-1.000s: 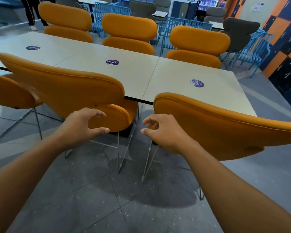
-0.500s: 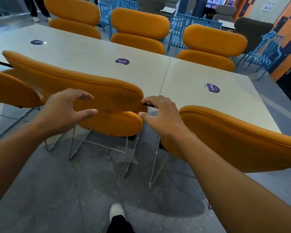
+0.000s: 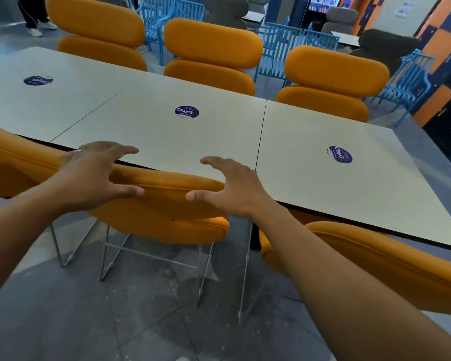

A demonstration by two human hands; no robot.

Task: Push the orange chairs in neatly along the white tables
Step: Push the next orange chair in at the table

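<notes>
White tables (image 3: 219, 142) stand joined in a row running left to right. Three far chairs (image 3: 211, 48), orange, line the far side, with blue chairs (image 3: 297, 40) behind them. On the near side the middle chair (image 3: 167, 209) faces the tables, its long backrest lying along the table edge, close against it. A right chair (image 3: 388, 261) and a left chair (image 3: 8, 165) flank it closely. The left hand (image 3: 94, 173) and right hand (image 3: 232, 188) are spread wide over the backrest top, and contact cannot be told. Round purple stickers (image 3: 186, 112) mark the tabletops.
</notes>
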